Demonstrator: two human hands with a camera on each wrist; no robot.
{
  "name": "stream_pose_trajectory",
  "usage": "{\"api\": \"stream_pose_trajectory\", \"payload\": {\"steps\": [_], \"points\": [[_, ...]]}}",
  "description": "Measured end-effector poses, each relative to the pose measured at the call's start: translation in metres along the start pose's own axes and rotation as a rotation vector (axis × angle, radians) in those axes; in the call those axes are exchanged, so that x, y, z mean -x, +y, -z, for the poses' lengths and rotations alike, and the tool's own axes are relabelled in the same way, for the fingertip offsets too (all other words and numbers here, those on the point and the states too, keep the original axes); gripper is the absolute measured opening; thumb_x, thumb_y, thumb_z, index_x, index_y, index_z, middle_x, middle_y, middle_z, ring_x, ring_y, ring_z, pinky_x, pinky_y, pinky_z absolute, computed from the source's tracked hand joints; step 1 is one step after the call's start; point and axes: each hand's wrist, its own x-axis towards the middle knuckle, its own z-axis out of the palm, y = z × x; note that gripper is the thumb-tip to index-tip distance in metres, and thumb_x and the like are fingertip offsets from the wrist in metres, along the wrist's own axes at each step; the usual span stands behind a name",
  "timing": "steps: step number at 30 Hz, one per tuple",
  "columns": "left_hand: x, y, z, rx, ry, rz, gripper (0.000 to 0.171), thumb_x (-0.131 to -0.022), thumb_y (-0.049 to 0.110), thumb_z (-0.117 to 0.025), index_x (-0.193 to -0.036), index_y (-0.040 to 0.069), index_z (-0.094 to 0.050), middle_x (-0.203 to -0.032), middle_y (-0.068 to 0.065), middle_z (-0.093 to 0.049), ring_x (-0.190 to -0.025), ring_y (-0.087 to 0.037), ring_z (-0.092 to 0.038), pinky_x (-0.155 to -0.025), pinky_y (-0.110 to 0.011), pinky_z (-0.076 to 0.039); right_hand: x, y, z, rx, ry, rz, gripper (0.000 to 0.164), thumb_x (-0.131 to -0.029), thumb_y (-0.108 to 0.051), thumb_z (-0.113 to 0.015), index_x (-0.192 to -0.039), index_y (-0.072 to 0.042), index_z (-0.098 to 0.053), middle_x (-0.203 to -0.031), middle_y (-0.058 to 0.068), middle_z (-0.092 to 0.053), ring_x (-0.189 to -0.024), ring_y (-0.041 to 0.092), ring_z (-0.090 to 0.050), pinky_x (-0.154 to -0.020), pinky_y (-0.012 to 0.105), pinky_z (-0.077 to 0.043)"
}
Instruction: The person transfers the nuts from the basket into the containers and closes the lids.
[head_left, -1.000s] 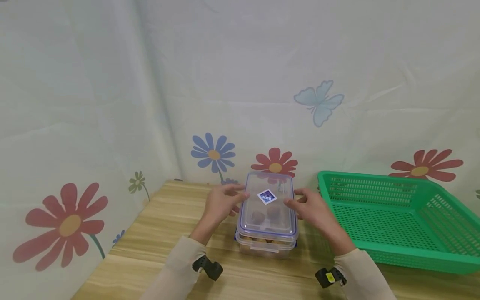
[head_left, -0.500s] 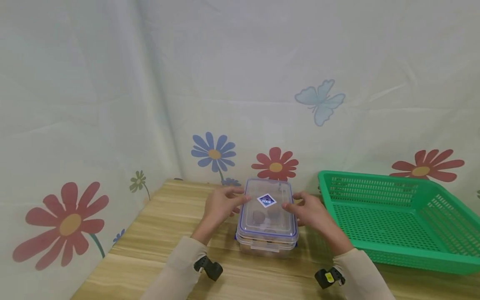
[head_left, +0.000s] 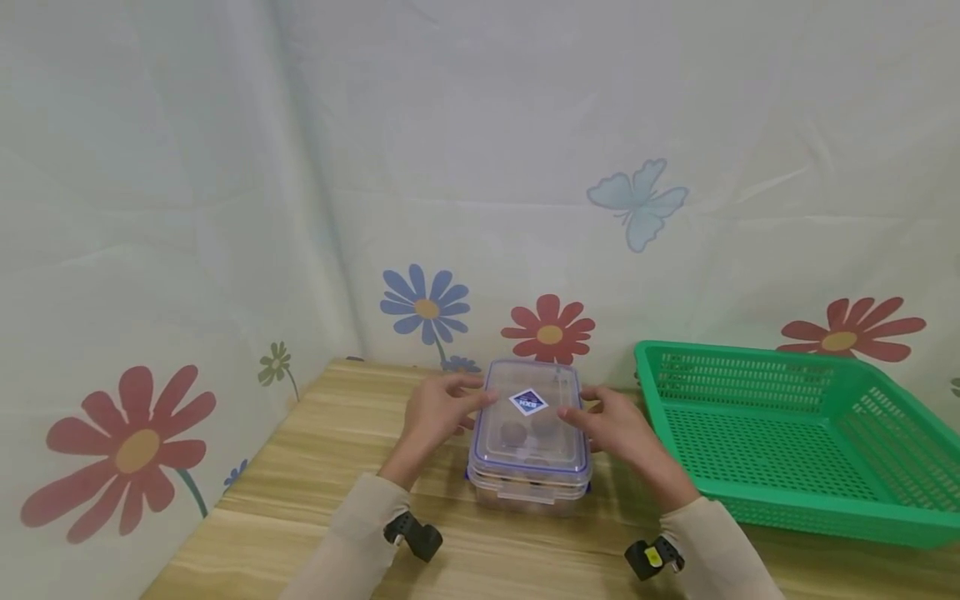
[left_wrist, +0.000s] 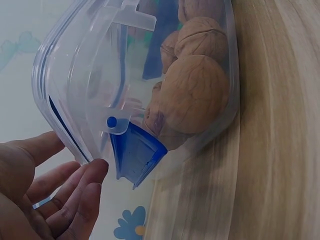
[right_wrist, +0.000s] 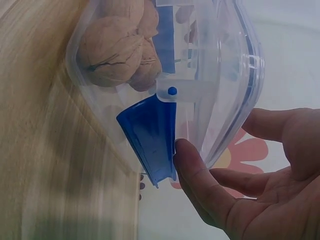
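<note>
A clear lid (head_left: 517, 433) with a blue seal and a diamond-shaped label lies over a clear plastic food container (head_left: 517, 502) on the table. Walnuts (left_wrist: 195, 92) fill part of the container. My left hand (head_left: 438, 412) holds the lid's left edge, thumb on top and fingers at the side. Opposite it, my right hand (head_left: 615, 423) grips the right edge the same way. In the left wrist view a blue latch (left_wrist: 135, 155) is swung out from the side. Its counterpart latch (right_wrist: 150, 137) in the right wrist view also hangs loose, near my fingertip.
A green slotted plastic basket (head_left: 795, 500) stands on the right of the wood-grain table (head_left: 300, 500). Behind the table hangs a pale curtain (head_left: 480, 167) printed with flowers and a butterfly.
The lid has come down onto the container: its far end dropped, and the front gap that showed walnuts has narrowed. Both hands sank slightly with it, keeping to the edges.
</note>
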Motion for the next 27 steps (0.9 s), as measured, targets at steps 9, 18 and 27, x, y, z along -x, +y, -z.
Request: {"api": "stream_pose_trajectory", "payload": {"steps": [9, 18, 27], "points": [[0.000, -0.003, 0.007, -0.006, -0.013, 0.036, 0.041, -0.088, 0.033, -0.090, -0.118, 0.008, -0.081, -0.101, -0.010, -0.079, -0.067, -0.023, -0.075, -0.063, -0.038, -0.066, 0.000, -0.001, -0.007, -0.011, 0.020, 0.002, 0.064, -0.103, -0.027, -0.073, -0.150, 0.008, -0.048, -0.129, 0.029, -0.065, -0.101, 0.036, -0.072, -0.083, 0.047, -0.066], [0.000, -0.001, 0.011, 0.000, -0.036, 0.041, 0.040, -0.088, 0.027, -0.090, -0.117, 0.003, -0.080, -0.100, -0.013, -0.079, -0.068, -0.025, -0.076, -0.064, -0.040, -0.066, 0.001, -0.001, -0.010, 0.013, 0.037, 0.008, 0.060, -0.102, -0.024, -0.074, -0.148, 0.007, -0.050, -0.124, 0.027, -0.066, -0.093, 0.033, -0.073, -0.086, 0.050, -0.065], [-0.003, 0.001, 0.012, 0.000, -0.067, 0.062, 0.038, -0.087, 0.024, -0.091, -0.117, 0.004, -0.080, -0.096, -0.011, -0.079, -0.070, -0.024, -0.076, -0.068, -0.044, -0.067, 0.001, 0.001, -0.009, 0.029, 0.036, 0.016, 0.057, -0.101, -0.019, -0.076, -0.145, 0.007, -0.052, -0.119, 0.026, -0.067, -0.088, 0.030, -0.074, -0.087, 0.050, -0.065]]}}
